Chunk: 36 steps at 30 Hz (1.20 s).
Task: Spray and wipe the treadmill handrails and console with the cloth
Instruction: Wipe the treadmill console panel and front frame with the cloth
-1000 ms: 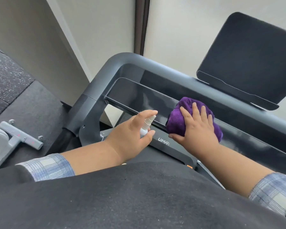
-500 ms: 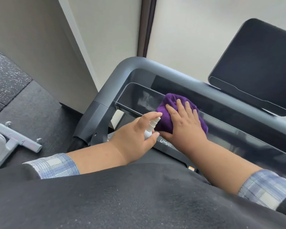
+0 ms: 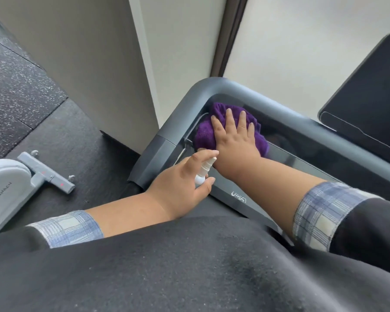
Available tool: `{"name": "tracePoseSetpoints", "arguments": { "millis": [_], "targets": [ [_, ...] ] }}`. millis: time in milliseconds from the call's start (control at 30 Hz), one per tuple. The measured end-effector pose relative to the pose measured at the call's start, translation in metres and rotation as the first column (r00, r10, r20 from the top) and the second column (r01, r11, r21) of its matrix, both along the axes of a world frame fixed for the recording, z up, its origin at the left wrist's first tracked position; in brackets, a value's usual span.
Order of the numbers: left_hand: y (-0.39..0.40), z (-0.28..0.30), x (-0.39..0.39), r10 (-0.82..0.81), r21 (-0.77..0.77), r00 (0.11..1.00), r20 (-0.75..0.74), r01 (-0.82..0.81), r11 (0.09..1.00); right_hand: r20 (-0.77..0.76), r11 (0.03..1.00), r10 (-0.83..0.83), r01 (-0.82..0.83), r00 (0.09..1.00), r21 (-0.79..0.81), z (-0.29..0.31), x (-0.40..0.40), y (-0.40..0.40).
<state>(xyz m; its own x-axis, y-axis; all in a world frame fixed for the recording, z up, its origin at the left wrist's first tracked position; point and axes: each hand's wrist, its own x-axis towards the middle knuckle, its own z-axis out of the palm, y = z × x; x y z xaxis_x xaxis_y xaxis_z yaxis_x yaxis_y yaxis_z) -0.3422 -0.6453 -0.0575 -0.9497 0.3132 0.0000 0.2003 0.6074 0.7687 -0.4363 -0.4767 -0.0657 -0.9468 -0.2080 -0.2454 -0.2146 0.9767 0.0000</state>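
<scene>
A bunched purple terry cloth (image 3: 230,129) lies pressed flat against the glossy black console panel (image 3: 302,163) of the treadmill, tucked into the panel's far left corner just inside the bend of the rounded dark grey handrail (image 3: 189,102). A small white spray bottle (image 3: 46,174) with a slim nozzle stands tilted, nozzle towards the cloth, just in front of the panel's lower edge, near the pale logo on the black trim.
</scene>
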Motion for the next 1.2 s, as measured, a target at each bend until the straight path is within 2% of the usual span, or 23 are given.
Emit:
{"name": "tracePoseSetpoints", "arguments": {
  "millis": [200,400,567,733,1000,1067,1133,1200],
  "targets": [
    [0.002,0.004,-0.001,-0.005,-0.007,1.000,-0.001,0.005,1.000,0.024,0.998,0.060,-0.060,0.998,-0.032,0.006,0.006,0.004],
    [-0.002,0.010,-0.007,-0.014,0.019,0.998,-0.062,0.015,1.000,0.049,1.000,-0.006,0.007,0.999,-0.017,0.013,0.050,0.037],
    [-0.014,0.006,-0.008,0.007,0.006,0.998,-0.066,-0.007,1.000,0.013,1.000,0.008,-0.008,1.000,-0.006,0.010,0.023,0.001],
    [-0.021,0.006,-0.005,0.026,0.017,0.998,-0.063,-0.025,1.000,0.042,0.999,0.031,-0.032,0.999,0.014,0.006,-0.001,-0.029],
    [-0.010,0.011,-0.010,0.064,-0.016,0.996,-0.064,-0.065,0.998,0.093,0.960,0.281,-0.279,0.955,-0.030,0.006,0.031,-0.012],
    [-0.008,0.012,-0.014,0.055,0.000,0.997,-0.051,-0.055,0.998,0.085,0.974,0.212,-0.203,0.974,-0.104,0.012,0.023,-0.004],
    [-0.009,0.012,-0.016,0.037,0.012,0.998,-0.045,-0.037,0.999,0.058,0.986,0.055,-0.046,0.997,-0.158,0.016,0.010,0.002],
    [-0.011,0.013,-0.015,0.030,0.003,0.998,-0.046,-0.030,1.000,0.049,0.990,-0.013,0.020,0.999,-0.142,0.015,0.001,-0.001]
  ]
}}
